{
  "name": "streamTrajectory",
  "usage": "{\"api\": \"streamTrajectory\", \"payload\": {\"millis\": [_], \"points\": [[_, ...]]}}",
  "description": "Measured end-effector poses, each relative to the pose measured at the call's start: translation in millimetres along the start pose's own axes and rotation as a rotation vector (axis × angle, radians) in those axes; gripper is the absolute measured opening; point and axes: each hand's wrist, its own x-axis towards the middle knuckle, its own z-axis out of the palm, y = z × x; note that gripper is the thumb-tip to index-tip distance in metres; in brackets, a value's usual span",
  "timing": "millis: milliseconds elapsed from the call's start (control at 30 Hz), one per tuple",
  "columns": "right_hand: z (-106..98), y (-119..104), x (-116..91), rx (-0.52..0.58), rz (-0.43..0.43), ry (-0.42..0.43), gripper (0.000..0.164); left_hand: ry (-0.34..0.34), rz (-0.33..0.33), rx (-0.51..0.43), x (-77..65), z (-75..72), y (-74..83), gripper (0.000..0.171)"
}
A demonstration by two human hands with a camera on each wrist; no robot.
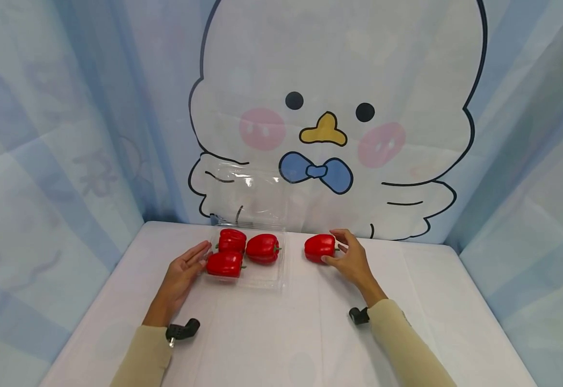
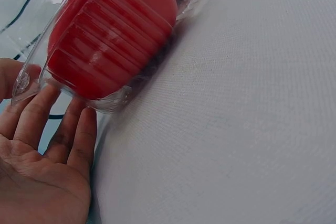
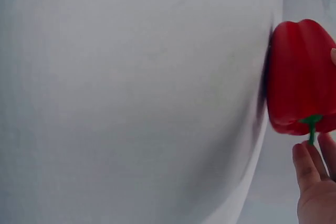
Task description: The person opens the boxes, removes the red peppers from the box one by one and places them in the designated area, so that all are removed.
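Three red bell peppers (image 1: 263,249) lie in a clear plastic container (image 1: 271,280) whose transparent lid (image 1: 257,193) stands up at the back. At the container's left edge is my left hand (image 1: 183,274). In the left wrist view its thumb and fingers (image 2: 35,116) take the rim's corner between them, close beside a red pepper (image 2: 113,35) seen through the ribbed wall. To the right of the container, my right hand (image 1: 351,262) holds another red bell pepper (image 1: 319,248) between thumb and fingers. That pepper's green stem (image 3: 311,124) points toward the palm.
A white-covered table (image 1: 262,344) spreads under everything. Right behind it hangs a curtain (image 1: 407,64) with a cartoon bird print, and further curtains close in the left and right sides. Each wrist carries a small black camera (image 1: 182,329).
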Motion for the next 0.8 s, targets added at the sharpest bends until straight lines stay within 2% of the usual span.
{"api": "streamTrajectory", "payload": {"millis": [433,800], "points": [[1,-29,0,0.011,-0.077,0.074,0.073,-0.004,0.006,-0.001,-0.2,-0.3,-0.1,0.061],[19,-59,0,0.026,-0.076,0.066,0.076,0.005,0.010,-0.008,-0.9,1.5,-0.9,0.062]]}}
